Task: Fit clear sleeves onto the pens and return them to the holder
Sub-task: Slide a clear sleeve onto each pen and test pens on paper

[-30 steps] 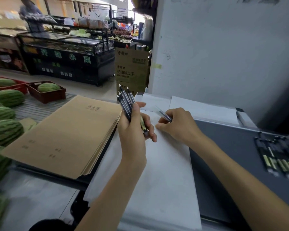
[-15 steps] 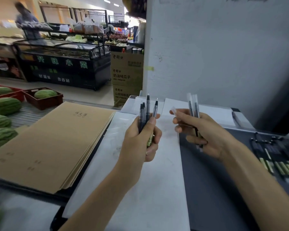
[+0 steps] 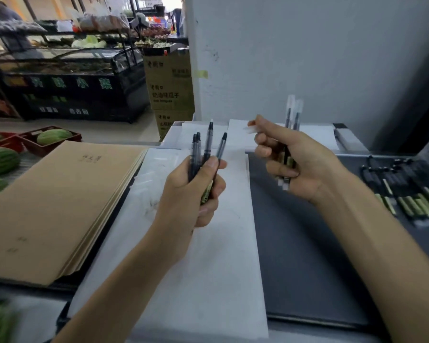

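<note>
L hand [image 3: 196, 191] is hovering over the long white paper sheet [image 3: 208, 268], clenching four slim dark pens [image 3: 208, 144], tips up. Slightly farther, R hand [image 3: 300, 164] is gripping two clear-sleeved dark pens [image 3: 291, 115] upright, pinching a small clear plastic sleeve [image 3: 252, 129] btwn thumb & forefinger. More dark pens w/ olive ends [image 3: 406, 191] are lying on the grey mat [image 3: 307, 256], at right.

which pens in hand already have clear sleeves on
The two pens gripped in the right hand: clear sleeves cap their upper ends. The four pens in the left hand show bare dark tips.
</note>
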The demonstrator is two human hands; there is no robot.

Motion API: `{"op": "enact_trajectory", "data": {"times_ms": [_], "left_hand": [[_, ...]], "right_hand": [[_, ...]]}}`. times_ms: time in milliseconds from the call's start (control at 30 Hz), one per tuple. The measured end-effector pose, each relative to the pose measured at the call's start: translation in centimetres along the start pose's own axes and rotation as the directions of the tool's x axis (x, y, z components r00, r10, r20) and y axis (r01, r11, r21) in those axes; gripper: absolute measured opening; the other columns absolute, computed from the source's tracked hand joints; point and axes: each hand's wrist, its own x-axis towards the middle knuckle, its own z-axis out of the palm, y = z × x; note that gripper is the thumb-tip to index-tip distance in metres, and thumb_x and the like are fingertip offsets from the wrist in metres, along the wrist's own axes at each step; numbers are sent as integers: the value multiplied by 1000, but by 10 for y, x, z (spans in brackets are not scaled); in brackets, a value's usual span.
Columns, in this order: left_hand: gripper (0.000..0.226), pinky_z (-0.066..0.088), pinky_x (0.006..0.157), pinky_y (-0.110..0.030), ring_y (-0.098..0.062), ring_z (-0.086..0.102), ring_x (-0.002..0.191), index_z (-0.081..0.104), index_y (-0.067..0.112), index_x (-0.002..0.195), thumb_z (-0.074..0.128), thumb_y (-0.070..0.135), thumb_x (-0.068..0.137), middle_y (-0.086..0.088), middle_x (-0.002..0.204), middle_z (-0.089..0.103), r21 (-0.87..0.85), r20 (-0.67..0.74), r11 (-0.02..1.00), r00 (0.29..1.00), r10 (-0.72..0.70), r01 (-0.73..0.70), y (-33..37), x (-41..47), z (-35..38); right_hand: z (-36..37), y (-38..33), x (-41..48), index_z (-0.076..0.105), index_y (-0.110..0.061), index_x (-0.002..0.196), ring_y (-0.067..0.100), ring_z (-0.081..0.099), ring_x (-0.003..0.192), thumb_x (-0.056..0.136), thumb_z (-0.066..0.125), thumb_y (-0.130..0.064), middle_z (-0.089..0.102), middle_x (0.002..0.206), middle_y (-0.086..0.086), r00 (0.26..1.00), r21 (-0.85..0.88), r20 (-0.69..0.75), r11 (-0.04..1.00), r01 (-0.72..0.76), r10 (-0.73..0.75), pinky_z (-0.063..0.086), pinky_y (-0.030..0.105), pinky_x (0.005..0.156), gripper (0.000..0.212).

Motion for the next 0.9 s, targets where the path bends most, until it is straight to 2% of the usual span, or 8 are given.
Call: {"op": "enact_trajectory", "data": {"times_ms": [100, 200, 267, 367, 467, 567, 767, 900], "left_hand": [[25, 20, 38, -16, -9, 28, 39, 67, 13, 105, 51, 31, 109, -1, 66, 53, 48, 21, 999, 1000, 7, -8, -2, 0, -2], [25, 18, 39, -16, -9, 28, 39, 66, 13, 102, 53, 34, 108, -1, 65, 53, 41, 69, 999, 998, -11, 8, -3, 1, -4], [26, 19, 38, -15, -8, 29, 37, 67, 14, 99, 57, 39, 101, -1, 64, 53, 42, 90, 999, 996, -29, 25, -4, 2, -4], [26, 20, 38, -14, -8, 29, 36, 69, 19, 93, 57, 42, 94, -1, 63, 53, 59, 104, 998, 994, -41, 35, -4, 2, -4], [26, 21, 38, -15, -8, 29, 36, 69, 20, 92, 57, 43, 93, -2, 64, 53, 66, 97, 997, 994, -49, 43, -3, 1, -4], [26, 22, 38, -15, -7, 30, 36, 68, 17, 95, 56, 40, 100, -1, 64, 53, 72, 89, 996, 995, -53, 47, -2, 0, -3], [27, 23, 37, -16, -7, 30, 36, 64, 12, 101, 50, 33, 109, 1, 61, 52, 130, 63, 988, 994, -89, 81, 2, -1, 0], [28, 24, 37, -15, -6, 31, 36, 64, 12, 101, 49, 34, 109, 2, 60, 52, 142, 62, 986, 994, -95, 86, 3, -2, 1]], "right_hand": [[2, 0, -1, 78, -16, 95, 7, 62, 63, 88, 79, -37, 67, 80, -3, 999, -13, -47, 1000, 11, -11, 23, 16, 28, 22], [4, 1, -4, 79, -15, 102, 7, 69, 71, 92, 76, -31, 75, 93, -2, 997, -38, -71, 999, 31, -33, 24, 16, 30, 19], [4, 3, -6, 77, -14, 103, 7, 67, 72, 93, 77, -28, 77, 98, -1, 995, -69, -78, 996, 64, -69, 24, 16, 32, 17], [5, 6, -7, 71, -16, 93, 6, 63, 71, 89, 81, -31, 79, 103, -1, 984, -129, -81, 980, 150, -161, 25, 16, 33, 19], [4, 6, -6, 73, -22, 86, 7, 61, 70, 84, 84, -36, 80, 104, 1, 962, -172, -100, 956, 236, -255, 25, 16, 34, 18], [4, 6, -6, 77, -25, 80, 9, 60, 72, 86, 84, -34, 80, 103, 2, 953, -188, -113, 948, 257, -281, 26, 17, 34, 13], [7, 7, -9, 76, -25, 88, 7, 63, 70, 87, 84, -32, 80, 101, 5, 944, -211, -124, 937, 277, -307, 26, 18, 35, 10], [8, 8, -10, 75, -20, 101, 7, 63, 70, 84, 85, -31, 80, 102, 9, 944, -227, -138, 937, 265, -300, 28, 19, 36, 23]]}}
